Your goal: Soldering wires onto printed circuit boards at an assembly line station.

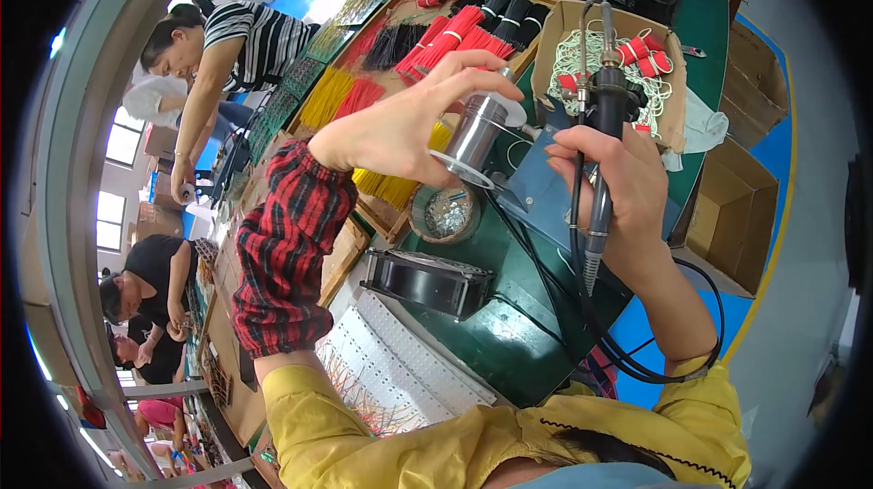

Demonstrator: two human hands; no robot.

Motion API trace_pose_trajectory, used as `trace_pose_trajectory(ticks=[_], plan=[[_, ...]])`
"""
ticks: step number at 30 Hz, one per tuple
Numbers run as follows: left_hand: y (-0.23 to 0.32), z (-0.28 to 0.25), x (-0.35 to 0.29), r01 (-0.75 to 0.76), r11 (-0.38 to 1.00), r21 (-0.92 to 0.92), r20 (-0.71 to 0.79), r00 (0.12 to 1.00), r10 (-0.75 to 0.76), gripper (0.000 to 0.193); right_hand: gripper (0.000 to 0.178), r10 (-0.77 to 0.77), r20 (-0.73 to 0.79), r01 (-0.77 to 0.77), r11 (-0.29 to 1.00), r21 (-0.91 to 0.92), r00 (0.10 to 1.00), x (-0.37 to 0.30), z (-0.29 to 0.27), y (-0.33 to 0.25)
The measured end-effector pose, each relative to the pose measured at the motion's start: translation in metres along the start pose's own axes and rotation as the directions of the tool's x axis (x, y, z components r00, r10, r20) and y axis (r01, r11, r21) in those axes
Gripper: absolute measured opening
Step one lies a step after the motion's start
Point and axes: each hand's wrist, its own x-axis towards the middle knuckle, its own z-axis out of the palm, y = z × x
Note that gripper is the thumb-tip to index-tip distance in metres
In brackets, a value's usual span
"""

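My left hand (396, 125) grips a spool of silvery wire (479, 132), which looks like solder, by its pale end flanges. The spool is tilted above the green bench, beside a blue metal box (546, 184). In my right hand (637, 193) is a soldering iron (611, 98) with a black handle and a thin metal guide tube along it. Its tip points up and away, over a carton of white wires. Black cables loop down from the iron around my right wrist. My palm hides part of the grip.
Below the spool sit a bowl of small metal parts (429, 232) and a black fan (427, 282). White perforated boards (386, 352) lie nearer. Red, black and yellow wire bundles (446, 39) fill trays beyond. A carton (677, 111) holds white wires. Co-workers (218, 52) work at left.
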Motion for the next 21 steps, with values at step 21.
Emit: trace_pose_trajectory(ticks=[21], plan=[[-0.013, 0.008, 0.019, -0.06, 0.997, 0.047, 0.121, 0.991, 0.054, 0.089, 0.035, 0.029, -0.074, -0.031, 0.999, -0.028, 0.997, -0.015, -0.008, 0.002]])
